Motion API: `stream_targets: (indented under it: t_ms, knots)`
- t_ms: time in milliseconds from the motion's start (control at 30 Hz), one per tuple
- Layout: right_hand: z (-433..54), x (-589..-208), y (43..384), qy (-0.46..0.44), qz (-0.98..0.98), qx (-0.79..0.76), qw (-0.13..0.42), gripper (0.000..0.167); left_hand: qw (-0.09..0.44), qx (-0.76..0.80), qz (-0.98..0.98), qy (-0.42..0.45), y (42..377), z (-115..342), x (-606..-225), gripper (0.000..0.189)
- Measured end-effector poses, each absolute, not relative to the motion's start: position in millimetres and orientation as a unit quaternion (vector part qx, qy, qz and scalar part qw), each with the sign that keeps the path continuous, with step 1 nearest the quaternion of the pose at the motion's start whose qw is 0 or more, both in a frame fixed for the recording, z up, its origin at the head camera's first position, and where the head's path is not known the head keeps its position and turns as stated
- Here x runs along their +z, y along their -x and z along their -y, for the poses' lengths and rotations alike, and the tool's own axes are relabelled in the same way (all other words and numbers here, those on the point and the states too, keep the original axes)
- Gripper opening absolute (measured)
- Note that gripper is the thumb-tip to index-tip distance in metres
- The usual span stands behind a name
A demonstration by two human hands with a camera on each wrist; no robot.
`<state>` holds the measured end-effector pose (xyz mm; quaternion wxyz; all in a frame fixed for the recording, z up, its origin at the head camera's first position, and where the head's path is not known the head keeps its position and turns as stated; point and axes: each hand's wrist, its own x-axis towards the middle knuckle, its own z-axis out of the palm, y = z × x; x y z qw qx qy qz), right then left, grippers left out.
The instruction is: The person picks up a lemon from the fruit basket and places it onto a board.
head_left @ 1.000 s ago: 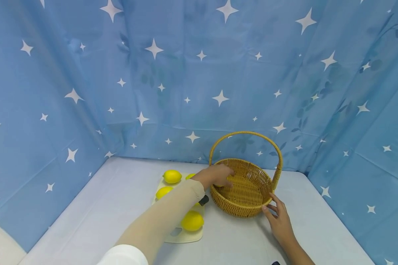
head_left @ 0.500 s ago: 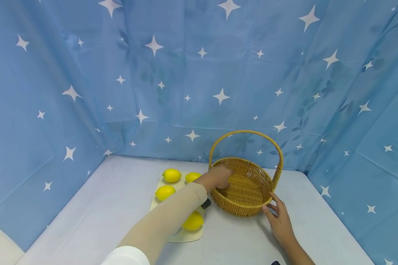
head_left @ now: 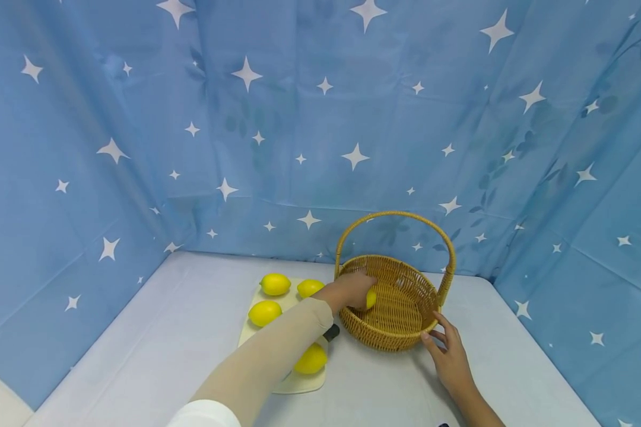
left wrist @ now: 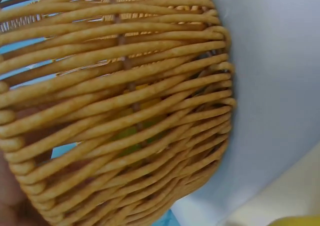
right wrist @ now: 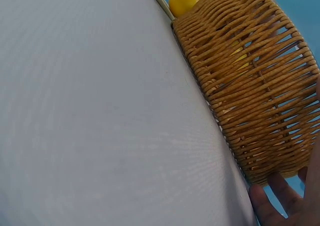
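In the head view my left hand (head_left: 351, 289) reaches over the left rim into a wicker basket (head_left: 400, 308) with a tall arched handle. It holds a lemon (head_left: 371, 298), whose yellow end shows past the fingers. Through the weave, the left wrist view shows parts of that lemon (left wrist: 142, 128). My right hand (head_left: 448, 353) holds the basket's near right rim with thumb and fingers. Seen from the right wrist, fingertips (right wrist: 277, 181) touch the wicker side.
Left of the basket, a cream cutting board (head_left: 296, 385) bears several lemons (head_left: 265, 312), partly covered by my left forearm. A black handle (head_left: 331, 332) sticks out beside the forearm. Blue star-patterned curtains (head_left: 310, 148) enclose the white table (head_left: 155, 332).
My left hand has closed around a lemon inside the basket, and its yellow end now shows by the fingers. The basket and right hand stay nearly still.
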<state>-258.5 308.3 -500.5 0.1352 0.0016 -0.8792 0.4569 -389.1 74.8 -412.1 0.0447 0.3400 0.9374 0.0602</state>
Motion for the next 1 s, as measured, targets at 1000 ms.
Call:
stream_targets:
  t_ms: [1000]
  knots:
    - [-308.9, -499.5, 258.6, -0.005, 0.878, 0.458, 0.134, 0.069, -0.057, 0.014, -0.910, -0.409, 379.3, -63.2, -393.8, 0.057]
